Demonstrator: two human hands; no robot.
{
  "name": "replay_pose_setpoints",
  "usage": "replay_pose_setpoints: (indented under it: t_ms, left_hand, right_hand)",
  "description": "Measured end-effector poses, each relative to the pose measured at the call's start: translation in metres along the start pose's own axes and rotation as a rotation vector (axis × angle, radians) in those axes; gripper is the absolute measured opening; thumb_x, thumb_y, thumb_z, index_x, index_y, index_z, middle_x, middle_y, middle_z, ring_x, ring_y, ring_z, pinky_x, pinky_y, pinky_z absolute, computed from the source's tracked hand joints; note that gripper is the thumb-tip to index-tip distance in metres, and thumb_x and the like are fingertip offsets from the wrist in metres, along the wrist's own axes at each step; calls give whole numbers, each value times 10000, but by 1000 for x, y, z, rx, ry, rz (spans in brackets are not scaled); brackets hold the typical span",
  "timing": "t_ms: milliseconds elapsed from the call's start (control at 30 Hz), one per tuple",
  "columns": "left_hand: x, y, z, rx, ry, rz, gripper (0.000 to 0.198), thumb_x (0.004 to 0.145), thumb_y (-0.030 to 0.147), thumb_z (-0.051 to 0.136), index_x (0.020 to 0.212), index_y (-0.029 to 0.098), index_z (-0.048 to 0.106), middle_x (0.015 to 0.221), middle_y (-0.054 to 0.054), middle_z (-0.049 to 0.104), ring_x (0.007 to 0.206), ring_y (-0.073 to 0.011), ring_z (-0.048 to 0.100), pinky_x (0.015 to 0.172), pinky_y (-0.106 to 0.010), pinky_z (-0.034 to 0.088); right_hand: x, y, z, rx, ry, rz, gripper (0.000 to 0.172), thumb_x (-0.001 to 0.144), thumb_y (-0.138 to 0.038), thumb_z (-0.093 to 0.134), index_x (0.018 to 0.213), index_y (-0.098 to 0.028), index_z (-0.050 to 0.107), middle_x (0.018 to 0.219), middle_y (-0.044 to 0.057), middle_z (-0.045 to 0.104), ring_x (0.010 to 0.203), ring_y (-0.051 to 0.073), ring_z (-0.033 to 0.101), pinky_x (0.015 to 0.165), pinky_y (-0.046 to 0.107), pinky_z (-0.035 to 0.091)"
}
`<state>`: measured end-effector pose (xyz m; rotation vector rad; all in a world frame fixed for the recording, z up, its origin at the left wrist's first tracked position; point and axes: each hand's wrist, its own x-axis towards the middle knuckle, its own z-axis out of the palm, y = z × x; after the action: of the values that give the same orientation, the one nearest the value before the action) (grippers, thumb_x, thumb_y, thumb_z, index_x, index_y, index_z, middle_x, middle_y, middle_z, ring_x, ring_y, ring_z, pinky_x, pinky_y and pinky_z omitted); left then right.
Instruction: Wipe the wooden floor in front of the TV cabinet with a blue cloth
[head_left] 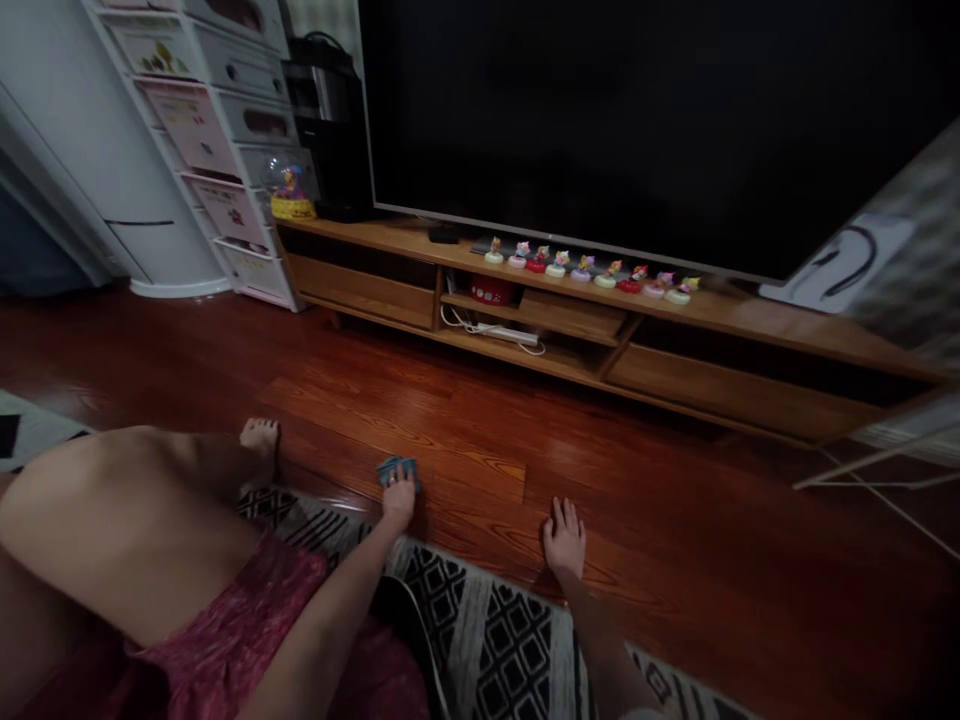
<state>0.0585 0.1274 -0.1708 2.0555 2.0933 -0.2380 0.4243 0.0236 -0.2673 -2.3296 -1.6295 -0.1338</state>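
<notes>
a small blue object (396, 467) sits low over the wooden floor (465, 420), just beyond the edge of the patterned rug (495, 620), with the fingers of the left hand (397, 497) closed on it. the right hand (564, 538) lies flat on the floor nearby, fingers wide and holding nothing. beyond, a row of small figurines (585, 265) lines the tv stand (720, 310). a white sheet (847, 265) at its right end bears a dark hand-drawn mark resembling "2"; nothing else is legible.

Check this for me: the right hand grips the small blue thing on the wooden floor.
Wrong hand. The head view shows the left hand grips the small blue thing on the wooden floor; the right hand lies flat, empty.
</notes>
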Motion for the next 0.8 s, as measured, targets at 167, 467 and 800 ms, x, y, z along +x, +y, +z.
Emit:
replay_pose_setpoints:
  t_ms: [167, 467, 800]
  left_hand:
    - [-41, 51, 32, 49, -44, 135, 600, 893, 39, 375, 1472, 143, 494, 1507, -258, 461, 1375, -378, 474, 944, -512, 547]
    - [-124, 139, 88, -25, -100, 808, 514, 957, 141, 377, 1411, 288, 570, 1546, -95, 480, 1402, -281, 450, 1033, -502, 482]
    - [12, -47, -10, -39, 24, -141, 590, 944, 65, 285, 1507, 152, 438, 1600, -201, 349, 1453, -312, 372, 1166, -550, 303]
  right_hand:
    - [-1, -5, -6, -6, 6, 7, 640, 961, -358, 183, 1503, -149, 453, 1560, 113, 425, 1477, 213, 284, 1192, 419, 222]
    - [-3, -6, -12, 2, -21, 0, 631, 967, -355, 192, 1511, -150, 438, 1564, 128, 413, 1478, 224, 270, 1188, 451, 216]
    - [-4, 2, -3, 22, -39, -12, 623, 966, -350, 231, 1552, -186, 366, 1576, 126, 390, 1469, 250, 280, 1181, 492, 211]
